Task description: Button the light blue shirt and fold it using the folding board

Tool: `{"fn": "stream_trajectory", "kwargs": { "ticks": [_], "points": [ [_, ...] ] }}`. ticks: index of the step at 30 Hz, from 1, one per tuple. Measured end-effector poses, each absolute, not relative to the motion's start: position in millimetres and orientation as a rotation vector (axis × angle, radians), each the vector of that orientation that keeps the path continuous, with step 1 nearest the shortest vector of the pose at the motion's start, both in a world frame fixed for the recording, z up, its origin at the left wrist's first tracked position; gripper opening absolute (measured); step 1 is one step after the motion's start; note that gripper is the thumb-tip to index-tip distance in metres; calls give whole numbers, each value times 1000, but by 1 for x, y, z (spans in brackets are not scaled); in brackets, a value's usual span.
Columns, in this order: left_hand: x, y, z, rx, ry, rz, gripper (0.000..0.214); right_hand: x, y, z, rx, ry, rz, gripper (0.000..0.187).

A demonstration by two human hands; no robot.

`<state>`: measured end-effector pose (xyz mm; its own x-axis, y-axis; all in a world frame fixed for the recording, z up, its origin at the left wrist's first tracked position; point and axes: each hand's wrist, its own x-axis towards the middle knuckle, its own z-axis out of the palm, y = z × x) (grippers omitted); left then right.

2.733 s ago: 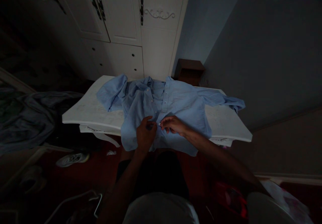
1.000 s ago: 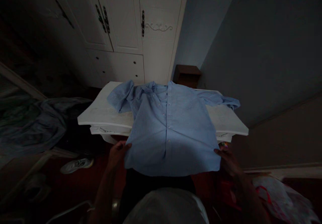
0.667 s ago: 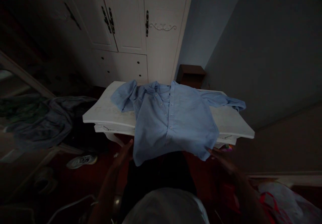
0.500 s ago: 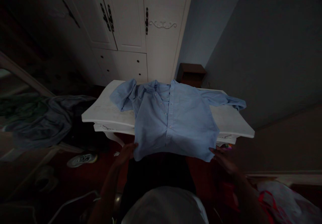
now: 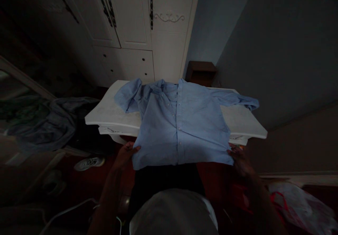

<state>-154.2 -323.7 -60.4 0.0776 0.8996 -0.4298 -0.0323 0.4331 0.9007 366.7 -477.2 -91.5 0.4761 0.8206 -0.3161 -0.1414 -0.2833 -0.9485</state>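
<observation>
A light blue button-up shirt (image 5: 182, 126) lies face up on a white table (image 5: 105, 113), its collar at the far side and its hem hanging over the near edge. My left hand (image 5: 124, 154) pinches the hem's lower left corner. My right hand (image 5: 239, 159) grips the lower right corner. The hem is stretched flat between both hands. One sleeve is bunched at the far left, the other trails off to the right.
A white wardrobe (image 5: 137, 34) with drawers stands behind the table, a brown stand (image 5: 201, 72) beside it. A dark garment heap (image 5: 44, 122) lies at left, a shoe (image 5: 88, 163) on the red floor, a plastic bag (image 5: 298, 207) at lower right.
My hands left the button placket at the shirt's middle and went out to the two hem corners. Since half a second ago the hem has been pulled wider and flatter.
</observation>
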Motion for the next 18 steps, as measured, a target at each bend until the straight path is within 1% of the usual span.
{"fn": "stream_trajectory", "kwargs": {
  "ticks": [6, 9, 13, 15, 18],
  "points": [
    [-160, -327, -57, 920, 1164, 790, 52, 377, -476, -90, -1692, -794, 1031, 58],
    [-161, -329, -56, 971, 1183, 722, 52, 378, -470, -86, -1805, -1045, 992, 51],
    [-158, -332, -57, 938, 1232, 617, 49, 355, -460, -66, -2012, -1270, 712, 38],
    [-155, -332, -59, 860, 1232, 635, 51, 328, -451, -45, -2025, -1299, 574, 38],
    [-152, -331, -63, 778, 1249, 717, 48, 277, -431, -6, -1939, -1457, 226, 42]
  ]
}}
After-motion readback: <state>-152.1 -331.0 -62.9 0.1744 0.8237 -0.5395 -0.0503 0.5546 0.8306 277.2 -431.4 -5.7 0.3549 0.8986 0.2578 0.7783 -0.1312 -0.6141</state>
